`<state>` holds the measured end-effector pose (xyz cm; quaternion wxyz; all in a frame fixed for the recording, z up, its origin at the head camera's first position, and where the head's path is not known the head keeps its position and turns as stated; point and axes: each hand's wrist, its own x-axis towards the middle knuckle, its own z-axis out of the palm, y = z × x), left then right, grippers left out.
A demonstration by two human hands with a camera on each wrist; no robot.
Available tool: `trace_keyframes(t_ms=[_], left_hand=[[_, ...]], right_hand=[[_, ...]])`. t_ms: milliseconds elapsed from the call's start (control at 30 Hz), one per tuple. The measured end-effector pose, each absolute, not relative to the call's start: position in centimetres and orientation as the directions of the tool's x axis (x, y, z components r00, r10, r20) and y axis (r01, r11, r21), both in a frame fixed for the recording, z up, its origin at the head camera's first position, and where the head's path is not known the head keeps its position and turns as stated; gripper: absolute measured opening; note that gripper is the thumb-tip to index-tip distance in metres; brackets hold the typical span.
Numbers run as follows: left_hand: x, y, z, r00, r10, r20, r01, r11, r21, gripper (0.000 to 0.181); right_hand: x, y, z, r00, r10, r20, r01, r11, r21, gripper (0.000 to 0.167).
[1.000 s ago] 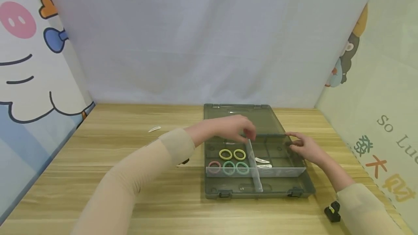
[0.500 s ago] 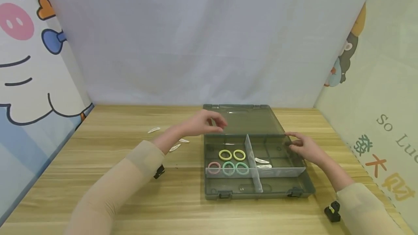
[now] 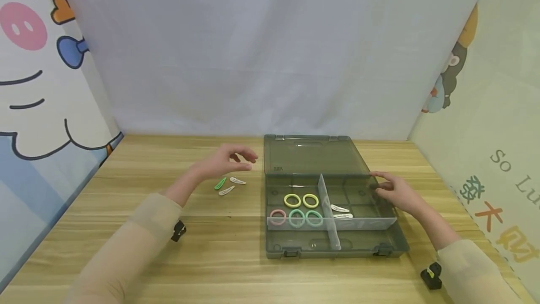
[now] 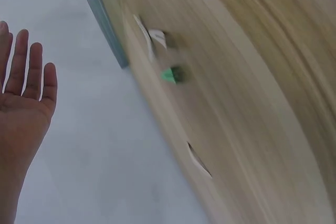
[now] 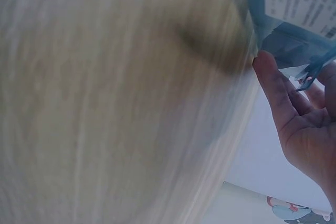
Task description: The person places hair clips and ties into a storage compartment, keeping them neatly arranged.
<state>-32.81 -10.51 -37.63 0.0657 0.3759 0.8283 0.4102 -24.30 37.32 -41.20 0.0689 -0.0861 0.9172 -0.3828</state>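
Observation:
My left hand [image 3: 228,159] is in the air above the table, left of the box; its spread fingers hold nothing, and the left wrist view shows them extended. Beside and below it lie a green snap hair clip [image 3: 220,183] and two white snap hair clips [image 3: 227,190]. A translucent grey divided storage box [image 3: 291,251] lies open. Its left compartment holds yellow, pink and green hair ties [image 3: 310,201]; two white hair clips [image 3: 341,216] lie in the right one. My right hand [image 3: 398,193] grips the box at its back right corner, fingertips partly hidden.
The box lid [image 3: 314,154] lies back flat behind the box. Pale dividers [image 3: 326,201] cross inside it. Another white clip [image 4: 198,161] lies apart on the table in the left wrist view. A grey-white curtain [image 3: 253,50] stands behind the table, and printed panels flank it.
My left hand has moved left from above the box's divider to over the table, uncovering the green and white clips. My right hand has stayed at the box corner.

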Motion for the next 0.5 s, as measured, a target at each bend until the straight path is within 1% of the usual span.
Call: trace_keyframes(t_ms=[200, 400, 500], left_hand=[[-33.9, -13.7, -38.0, -0.772, 0.606, 0.192, 0.527, 0.441, 0.726, 0.032], [-34.7, -16.7, -38.6, -0.835, 0.533, 0.137, 0.437, 0.49, 0.754, 0.037], [-35.0, -18.0, -39.0, -0.854, 0.505, 0.128, 0.417, 0.514, 0.75, 0.038]], right_hand=[[-24.2, 37.4, -41.3, -0.977, -0.205, -0.064, -0.099, 0.697, -0.71, 0.053], [-24.4, 37.4, -41.4, -0.978, -0.202, -0.06, -0.103, 0.707, -0.7, 0.053], [-24.5, 37.4, -41.4, -0.978, -0.202, -0.058, -0.104, 0.705, -0.702, 0.054]])
